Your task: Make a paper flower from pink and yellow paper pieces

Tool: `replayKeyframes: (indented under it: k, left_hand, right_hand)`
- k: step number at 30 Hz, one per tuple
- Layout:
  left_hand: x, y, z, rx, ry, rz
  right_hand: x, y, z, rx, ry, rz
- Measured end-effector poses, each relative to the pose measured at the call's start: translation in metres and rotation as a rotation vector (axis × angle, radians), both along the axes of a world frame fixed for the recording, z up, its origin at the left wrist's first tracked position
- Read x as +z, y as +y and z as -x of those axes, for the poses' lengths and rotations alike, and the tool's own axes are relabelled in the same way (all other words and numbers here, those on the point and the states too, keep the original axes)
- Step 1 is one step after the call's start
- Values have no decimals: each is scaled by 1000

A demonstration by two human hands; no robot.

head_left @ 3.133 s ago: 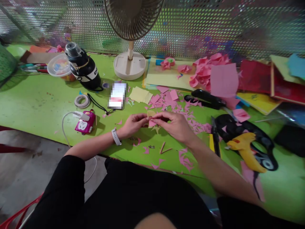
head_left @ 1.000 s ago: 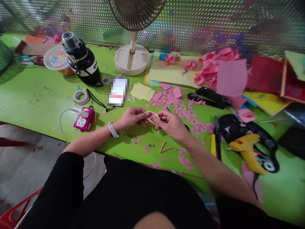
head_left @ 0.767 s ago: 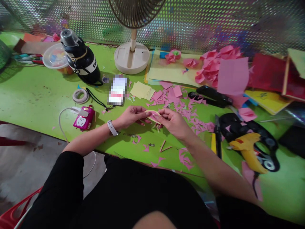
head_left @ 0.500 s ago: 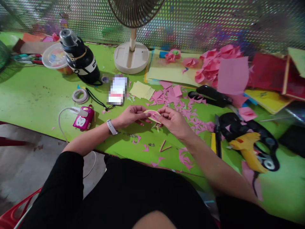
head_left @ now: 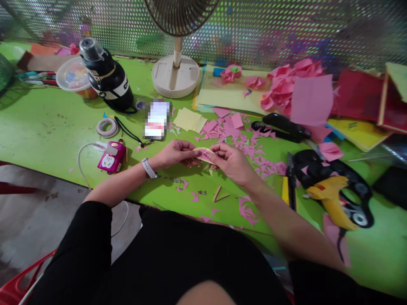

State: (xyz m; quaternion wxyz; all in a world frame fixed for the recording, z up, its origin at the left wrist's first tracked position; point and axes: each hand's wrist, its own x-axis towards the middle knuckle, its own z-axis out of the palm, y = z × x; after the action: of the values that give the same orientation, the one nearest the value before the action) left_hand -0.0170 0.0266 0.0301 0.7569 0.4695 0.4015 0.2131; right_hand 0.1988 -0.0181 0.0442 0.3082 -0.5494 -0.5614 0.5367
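Note:
Between my two hands is a small curved piece of pink and yellow paper [head_left: 204,155], held just above the green table. My left hand [head_left: 178,153] pinches its left end between thumb and fingers. At the opposite end, my right hand [head_left: 230,163] grips it with the thumb pressed on top. Parts of the paper are covered by the fingers. Beyond the hands lie square yellow papers [head_left: 190,120] and many pink paper scraps [head_left: 237,131]. Two thin sticks [head_left: 219,195] rest on the table nearer my body.
To the left stand a black bottle [head_left: 111,80], a tape roll [head_left: 107,127] and a pink power adapter [head_left: 112,157]. A phone [head_left: 156,120] lies before the fan base [head_left: 175,78]. On the right are a stapler [head_left: 282,127], a box cutter [head_left: 291,182] and a yellow glue gun [head_left: 333,199].
The paper tilts slightly between my fingers, showing a little more of its pink face. Both hands stay in nearly the same place.

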Motion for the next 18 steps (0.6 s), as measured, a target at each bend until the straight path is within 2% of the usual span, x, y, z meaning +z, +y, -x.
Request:
replayKeyframes:
  k: [18]
  left_hand:
    - [2, 0, -1, 7, -23, -7]
  right_hand:
    - [-1, 1, -5, 10, -14, 28]
